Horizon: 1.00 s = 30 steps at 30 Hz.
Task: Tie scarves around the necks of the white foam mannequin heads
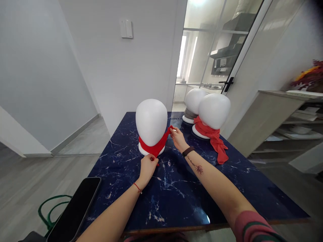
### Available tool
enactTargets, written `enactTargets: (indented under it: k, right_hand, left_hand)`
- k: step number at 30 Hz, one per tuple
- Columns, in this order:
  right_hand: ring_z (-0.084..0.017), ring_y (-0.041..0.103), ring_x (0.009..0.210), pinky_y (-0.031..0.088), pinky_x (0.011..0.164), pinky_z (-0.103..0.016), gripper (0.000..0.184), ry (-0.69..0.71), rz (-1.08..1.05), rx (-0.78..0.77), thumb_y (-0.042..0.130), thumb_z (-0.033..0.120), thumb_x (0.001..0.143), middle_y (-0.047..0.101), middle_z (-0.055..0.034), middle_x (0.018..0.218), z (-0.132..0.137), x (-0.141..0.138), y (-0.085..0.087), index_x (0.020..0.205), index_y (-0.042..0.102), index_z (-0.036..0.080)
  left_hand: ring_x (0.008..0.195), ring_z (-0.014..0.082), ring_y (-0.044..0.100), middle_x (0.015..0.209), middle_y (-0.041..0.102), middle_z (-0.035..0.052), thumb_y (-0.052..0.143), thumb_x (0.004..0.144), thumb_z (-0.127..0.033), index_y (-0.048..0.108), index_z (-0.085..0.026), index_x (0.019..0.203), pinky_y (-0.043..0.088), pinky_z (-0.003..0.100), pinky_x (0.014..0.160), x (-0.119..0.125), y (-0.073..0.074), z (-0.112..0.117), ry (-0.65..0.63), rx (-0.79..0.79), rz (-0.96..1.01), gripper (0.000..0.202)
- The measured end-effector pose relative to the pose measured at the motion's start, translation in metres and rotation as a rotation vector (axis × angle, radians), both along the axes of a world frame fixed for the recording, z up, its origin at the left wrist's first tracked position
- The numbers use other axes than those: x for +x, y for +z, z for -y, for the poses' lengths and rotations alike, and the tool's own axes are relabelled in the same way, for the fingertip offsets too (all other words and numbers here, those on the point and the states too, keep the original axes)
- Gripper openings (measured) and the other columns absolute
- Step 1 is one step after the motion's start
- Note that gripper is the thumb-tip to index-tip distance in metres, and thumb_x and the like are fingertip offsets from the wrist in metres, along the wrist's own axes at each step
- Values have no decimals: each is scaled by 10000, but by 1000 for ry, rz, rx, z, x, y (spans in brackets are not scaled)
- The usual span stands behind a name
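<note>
A white mannequin head [151, 121] stands upright on the table, with a red scarf [155, 147] wrapped around its neck. My left hand [147, 168] is closed on the scarf at the front, just below the head's base; a bit of red shows beside the fingers. To the right of the neck, my right hand [178, 138] pinches a raised end of the same scarf, which is stretched between neck and fingers. The scarf's far side is hidden behind the head.
Behind my right hand stand a mannequin head [214, 110] with a coral scarf [218, 148] hanging down and another head [193, 100] with a grey wrap [189, 114]. The dark blue marbled table [174, 201] has a phone [75, 208] at its left edge. A shelf unit [280, 114] stands right.
</note>
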State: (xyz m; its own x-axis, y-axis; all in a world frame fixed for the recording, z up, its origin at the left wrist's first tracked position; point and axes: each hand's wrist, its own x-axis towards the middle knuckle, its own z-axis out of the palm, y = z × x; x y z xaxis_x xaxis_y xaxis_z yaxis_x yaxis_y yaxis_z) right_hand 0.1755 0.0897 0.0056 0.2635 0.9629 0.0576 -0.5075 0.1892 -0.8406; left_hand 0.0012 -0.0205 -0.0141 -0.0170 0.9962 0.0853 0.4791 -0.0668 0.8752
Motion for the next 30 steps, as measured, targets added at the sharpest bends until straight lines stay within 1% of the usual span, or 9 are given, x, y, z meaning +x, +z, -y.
enactTargets:
  k: [4,7,11,15,18,22,24,27,30]
  right_hand:
    - [-76,578,701,474,684,-201,192,-40,-88,-3,677,165,669,623,53,775,-12,-1,11,731,505,223]
    - [-85,574,736,475,677,-202,149,-34,-59,18,656,202,697,617,37,836,5,-1,8,761,522,221]
    - [-141,552,860,474,713,-242,160,-29,393,171,625,291,754,607,-4,965,58,2,-7,903,589,244]
    - [-194,518,1038,413,922,-353,131,189,934,397,542,225,818,573,-47,1110,98,6,-18,916,623,256]
    - [-203,521,1049,376,975,-395,192,272,1092,445,490,172,822,559,-47,1143,103,6,-26,907,635,265]
    - [-203,543,1024,384,973,-398,273,217,1138,402,452,118,803,555,-49,1156,98,8,-34,938,638,265]
    - [-208,540,1022,383,973,-400,312,121,1095,383,431,94,791,561,-52,1128,99,10,-35,966,626,265]
    - [-214,536,993,387,968,-409,333,-74,972,339,413,78,775,573,-57,1024,101,16,-34,991,593,257]
    - [-215,523,1015,378,988,-422,340,-204,859,295,437,83,761,563,-59,1045,101,20,-33,1028,564,251]
  left_hand:
    - [522,130,556,527,607,6,503,655,-156,558,-172,538,379,248,570,-3,-1,-2,-4,-48,1,130]
    - [522,120,563,547,591,-14,487,664,-147,555,-172,603,382,225,536,-2,-8,-5,-83,-24,124,94]
    - [581,107,572,663,611,-16,471,697,-149,569,-169,760,421,211,563,5,-17,-8,-260,32,296,118]
    - [709,126,583,814,648,15,466,709,-136,599,-168,837,449,238,655,14,-20,-9,-361,145,181,187]
    - [748,148,574,839,647,25,472,676,-102,616,-175,834,451,266,681,17,-17,-8,-390,206,-5,226]
    - [772,153,574,827,638,24,450,709,-108,612,-188,801,435,272,723,14,-9,-4,-434,286,-68,204]
    - [678,144,559,726,613,0,432,748,-142,583,-200,781,415,263,668,10,-6,-1,-347,257,-90,166]
    - [599,148,533,625,558,-21,398,799,-195,509,-215,760,375,260,605,-1,-4,-3,-40,173,-70,120]
    - [651,161,547,685,564,-5,380,811,-203,466,-216,792,394,272,630,-14,-5,-11,223,172,63,89]
